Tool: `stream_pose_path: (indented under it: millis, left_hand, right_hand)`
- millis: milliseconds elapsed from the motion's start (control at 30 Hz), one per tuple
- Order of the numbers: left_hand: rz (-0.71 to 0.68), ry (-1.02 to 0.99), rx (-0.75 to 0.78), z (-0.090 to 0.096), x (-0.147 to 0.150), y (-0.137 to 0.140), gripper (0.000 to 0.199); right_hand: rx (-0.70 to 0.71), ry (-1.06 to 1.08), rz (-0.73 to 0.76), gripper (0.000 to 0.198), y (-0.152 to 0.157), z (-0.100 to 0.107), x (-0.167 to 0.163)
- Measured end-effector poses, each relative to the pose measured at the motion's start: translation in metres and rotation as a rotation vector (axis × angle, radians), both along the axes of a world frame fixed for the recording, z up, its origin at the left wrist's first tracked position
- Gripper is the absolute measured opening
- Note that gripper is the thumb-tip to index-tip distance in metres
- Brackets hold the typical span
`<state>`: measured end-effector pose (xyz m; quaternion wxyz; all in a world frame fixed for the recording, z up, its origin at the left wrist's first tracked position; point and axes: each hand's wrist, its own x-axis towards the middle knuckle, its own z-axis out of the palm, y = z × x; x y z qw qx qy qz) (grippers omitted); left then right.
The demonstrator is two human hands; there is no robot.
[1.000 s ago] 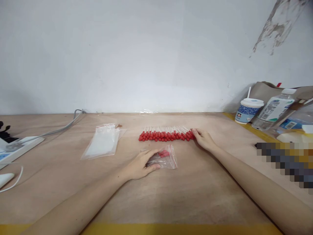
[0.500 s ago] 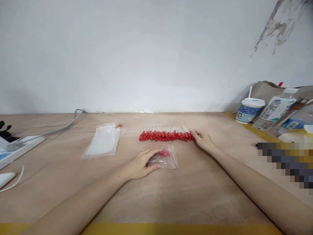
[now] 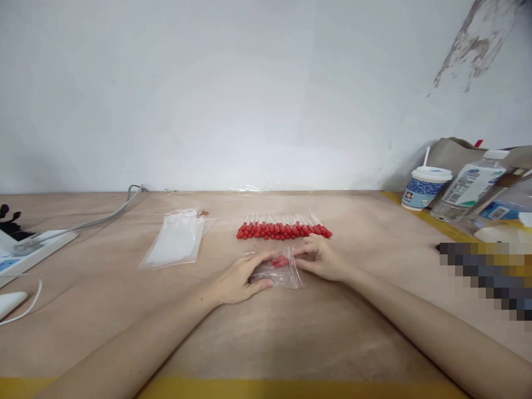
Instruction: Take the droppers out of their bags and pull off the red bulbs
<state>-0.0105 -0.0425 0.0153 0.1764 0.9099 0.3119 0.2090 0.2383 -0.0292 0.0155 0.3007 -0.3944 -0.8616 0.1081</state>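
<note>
A small clear zip bag [image 3: 279,276] lies flat on the wooden table with a few red tips [image 3: 280,261] inside it. My left hand [image 3: 241,279] holds the bag from its left side, thumb at the near edge and fingers at the far edge. At the bag's right-hand mouth, by the red zip line, is my right hand [image 3: 322,259], its thumb and fingers drawn together. What sits between those fingertips is too small to make out. Just beyond the bag, red-tipped sticks [image 3: 285,229], like large matches, lie in a dense row, red ends toward me.
To the left rests a stack of clear zip bags [image 3: 172,244]. A power strip [image 3: 50,244] with a grey cable [image 3: 103,217] is at far left. A lidded paper cup [image 3: 426,189] and a plastic bottle [image 3: 467,185] stand at back right, before the wall [image 3: 266,100].
My right hand has moved left and nearer, from the right end of the stick row to the bag's mouth. My left hand stays on the bag.
</note>
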Motion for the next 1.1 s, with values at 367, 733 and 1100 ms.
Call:
stream_pose_path:
  millis: [367, 733, 1100]
  left_hand:
    - [-0.044, 0.054, -0.006, 0.005, -0.001, -0.002, 0.056]
    - [-0.072, 0.215, 0.012, 0.010, -0.002, -0.002, 0.047]
    - [-0.146, 0.383, 0.230, 0.011, -0.003, -0.003, 0.044]
  right_hand:
    - [-0.031, -0.047, -0.003, 0.021, -0.012, -0.003, -0.020]
    - [-0.638, 0.363, 0.229, 0.027, 0.002, 0.013, 0.002]
    - [-0.125, 0.648, -0.205, 0.032, 0.036, 0.052, 0.084]
